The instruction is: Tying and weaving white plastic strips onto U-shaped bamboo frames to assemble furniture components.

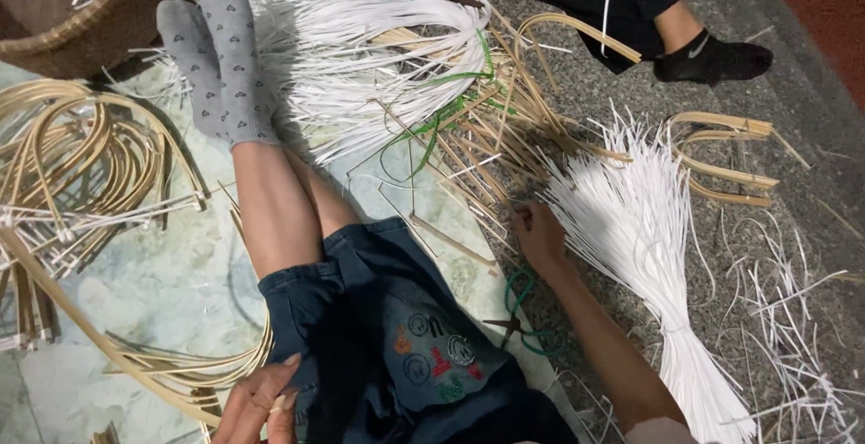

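Seated on the floor, legs in dark blue embroidered denim shorts (405, 336) stretched forward, feet in grey patterned socks (221, 57).

Right hand (539, 235): reaching out just right of the shorts, fingers curled among a heap of thin tan bamboo slivers (505, 129); whether closed on a sliver or merely touching, not discernible.

Left hand (261, 405): at the near hem of the shorts, fingers pinched together on a long curved tan bamboo strip (81, 313) sweeping away to the left of the shorts.

Right of the shorts, beyond the right hand: a bound sheaf of flat white strips (649, 255), fanned at the far end, tied near the lower end. Ahead of the shorts: a looped bundle of white strips (387, 39). Left of the shorts: a coil of bent tan bamboo strips (72, 156). Against the right side of the shorts: green-handled scissors (521, 322). Far left of the socks: a brown woven basket (81, 21).

Handling, as judged: slivers light, springy, smooth, splintery at the edges, liable to snap if kinked; best taken near mid-length, flat faces between fingertips. Long strip stiff yet elastic, inclined to whip back when released.
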